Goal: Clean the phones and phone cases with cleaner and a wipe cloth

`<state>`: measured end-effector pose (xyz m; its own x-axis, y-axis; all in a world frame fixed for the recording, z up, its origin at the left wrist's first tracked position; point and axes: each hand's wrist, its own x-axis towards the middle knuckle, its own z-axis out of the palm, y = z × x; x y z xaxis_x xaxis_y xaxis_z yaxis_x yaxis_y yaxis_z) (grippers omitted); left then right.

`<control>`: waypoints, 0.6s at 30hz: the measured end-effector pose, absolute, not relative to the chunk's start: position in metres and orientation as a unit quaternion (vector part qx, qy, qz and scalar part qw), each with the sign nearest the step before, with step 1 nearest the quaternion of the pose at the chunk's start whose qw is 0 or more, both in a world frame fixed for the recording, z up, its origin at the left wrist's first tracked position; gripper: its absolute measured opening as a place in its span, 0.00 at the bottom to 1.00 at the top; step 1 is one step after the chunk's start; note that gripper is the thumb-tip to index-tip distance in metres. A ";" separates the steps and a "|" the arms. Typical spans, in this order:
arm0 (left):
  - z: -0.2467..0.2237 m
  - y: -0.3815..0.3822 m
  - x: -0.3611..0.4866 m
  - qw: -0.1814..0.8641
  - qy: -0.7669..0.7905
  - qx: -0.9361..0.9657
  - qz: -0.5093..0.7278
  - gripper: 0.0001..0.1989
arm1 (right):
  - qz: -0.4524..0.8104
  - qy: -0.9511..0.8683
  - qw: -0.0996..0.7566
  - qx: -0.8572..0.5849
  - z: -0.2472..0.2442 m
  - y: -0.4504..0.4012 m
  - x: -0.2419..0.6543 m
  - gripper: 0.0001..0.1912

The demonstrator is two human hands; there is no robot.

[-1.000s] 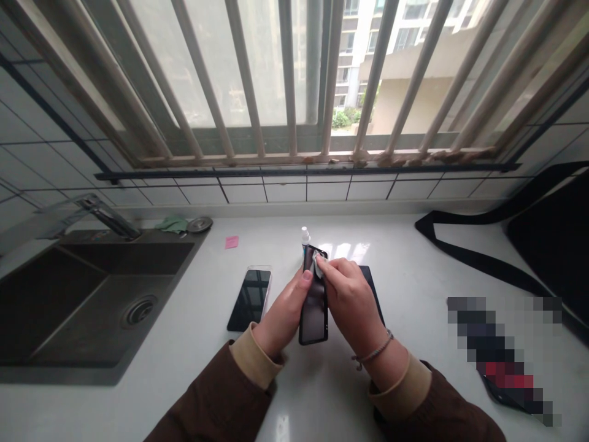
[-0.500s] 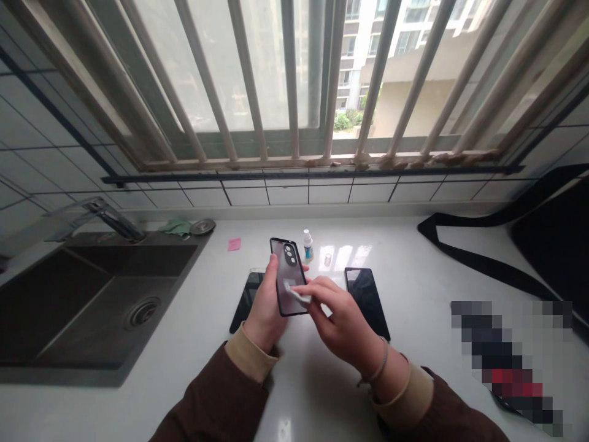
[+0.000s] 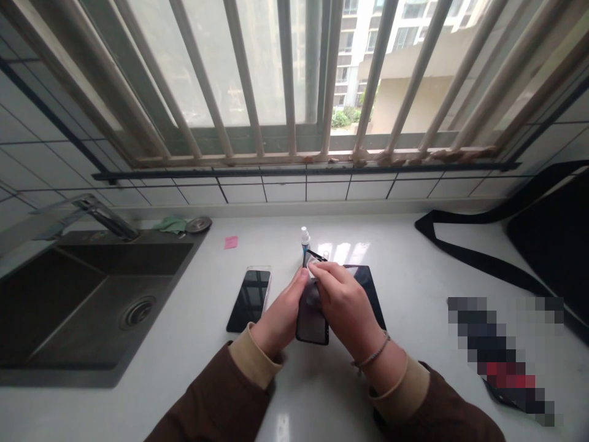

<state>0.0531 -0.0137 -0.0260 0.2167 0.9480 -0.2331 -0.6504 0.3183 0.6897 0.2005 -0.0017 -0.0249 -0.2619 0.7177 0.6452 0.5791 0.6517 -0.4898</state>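
Left hand (image 3: 281, 312) grips the phone case (image 3: 313, 325) along its side above the desk (image 3: 184, 393), probably to steady it — right hand (image 3: 352, 301) has a white wipe (image 3: 312, 259) pinched at the top end, likely for control. Half a second ago the camera-cutout back showed; now it's the inside.

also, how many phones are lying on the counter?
2 visible: left phone beside the left hand, right phone partly behind the right hand. The pixelated patch at right may hide another.

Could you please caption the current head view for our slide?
Left hand holds a phone case while the right presses a white wipe to it, between two phones.
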 end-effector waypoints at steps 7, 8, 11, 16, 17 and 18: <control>-0.037 -0.007 0.050 0.697 0.350 0.322 0.537 0.22 | 0.049 -0.813 0.419 -0.401 -0.035 0.001 0.202 0.21; -0.038 -0.007 0.050 0.691 0.351 0.344 0.530 0.23 | 0.041 -0.815 0.412 -0.406 -0.035 0.002 0.203 0.21; -0.037 -0.008 0.048 0.667 0.358 0.405 0.513 0.25 | 0.020 -0.815 0.392 -0.426 -0.038 0.003 0.204 0.22; -0.036 -0.010 0.047 0.655 0.368 0.418 0.511 0.27 | 0.019 -0.817 0.376 -0.437 -0.039 0.007 0.206 0.21; -0.036 -0.010 0.048 0.662 0.366 0.405 0.514 0.27 | 0.023 -0.817 0.377 -0.435 -0.038 0.007 0.206 0.21; -0.036 -0.010 0.048 0.669 0.364 0.388 0.519 0.26 | 0.028 -0.817 0.379 -0.433 -0.037 0.007 0.205 0.21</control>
<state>0.0476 -0.0096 -0.0365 0.1956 0.9771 -0.0842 -0.4122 0.1598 0.8970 0.2054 0.0075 -0.0370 -0.3381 0.7285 0.5957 0.6868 0.6238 -0.3731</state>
